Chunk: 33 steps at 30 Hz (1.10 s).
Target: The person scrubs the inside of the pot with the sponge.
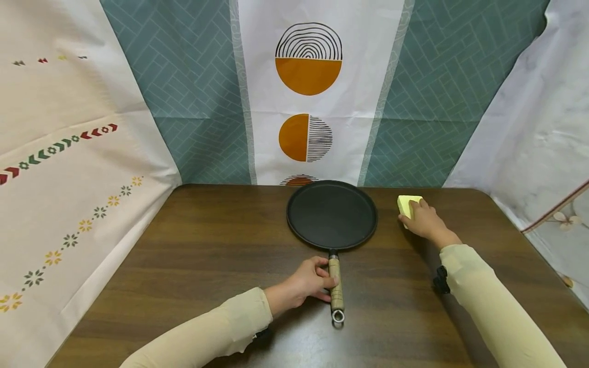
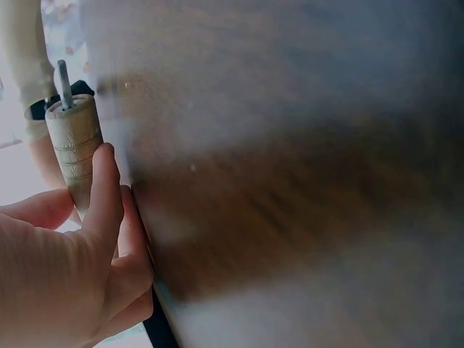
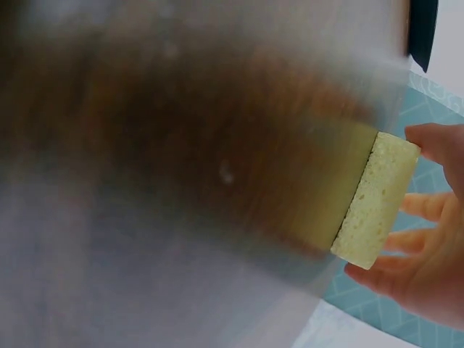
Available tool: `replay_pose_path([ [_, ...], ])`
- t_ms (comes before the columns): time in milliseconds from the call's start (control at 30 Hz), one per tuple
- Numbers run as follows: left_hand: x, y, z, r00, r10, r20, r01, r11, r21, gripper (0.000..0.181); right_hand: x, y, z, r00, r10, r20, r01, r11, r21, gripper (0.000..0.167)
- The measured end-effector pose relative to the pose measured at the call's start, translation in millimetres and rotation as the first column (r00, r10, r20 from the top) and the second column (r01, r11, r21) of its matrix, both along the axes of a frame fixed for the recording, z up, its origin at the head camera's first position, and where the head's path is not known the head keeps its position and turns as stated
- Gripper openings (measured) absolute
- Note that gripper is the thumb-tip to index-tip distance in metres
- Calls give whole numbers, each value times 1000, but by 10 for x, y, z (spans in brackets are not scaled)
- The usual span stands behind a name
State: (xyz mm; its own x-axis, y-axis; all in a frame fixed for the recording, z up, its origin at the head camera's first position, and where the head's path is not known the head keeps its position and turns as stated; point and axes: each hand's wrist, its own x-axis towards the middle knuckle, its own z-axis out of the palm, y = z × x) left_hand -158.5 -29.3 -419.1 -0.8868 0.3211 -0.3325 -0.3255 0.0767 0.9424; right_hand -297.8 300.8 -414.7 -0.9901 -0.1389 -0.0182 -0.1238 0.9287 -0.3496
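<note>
A round, black flat frying pan [image 1: 332, 214] lies on the table, its wooden handle [image 1: 337, 299] pointing toward me. My left hand [image 1: 299, 282] holds that handle from the left between thumb and fingers; the handle's metal ring end [image 2: 64, 83] sticks out past them in the left wrist view. To the right of the pan, a pale yellow sponge [image 1: 404, 203] rests on the table top. Thumb and fingers of my right hand [image 1: 425, 221] pinch it at its ends, as the right wrist view shows on the sponge [image 3: 377, 199].
The brown wooden table [image 1: 221, 245] reaches back to a patterned curtain [image 1: 198, 92] just behind the pan. Pale cloths hang on the left [image 1: 92, 189] and right [image 1: 543, 128] sides. Both wrists carry black straps.
</note>
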Motion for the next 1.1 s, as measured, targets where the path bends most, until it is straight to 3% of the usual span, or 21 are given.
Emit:
replay_pose_path([
  [367,-9,12,26,1000,0,3,0,1000,-13,57,-16,-12,18,994,30,-108,-32,999,-17,59],
  [733,7,18,10,1000,8,15,-8,1000,-16,52,-18,-104,37,992,59,-109,-70,993,-96,59],
  [900,13,17,8,999,13,34,-13,1000,-14,49,-24,-198,86,991,105,-86,-117,981,-155,60],
  [1100,15,12,14,999,17,47,-17,1000,-12,47,-15,-345,133,976,170,-135,-193,965,-179,58],
])
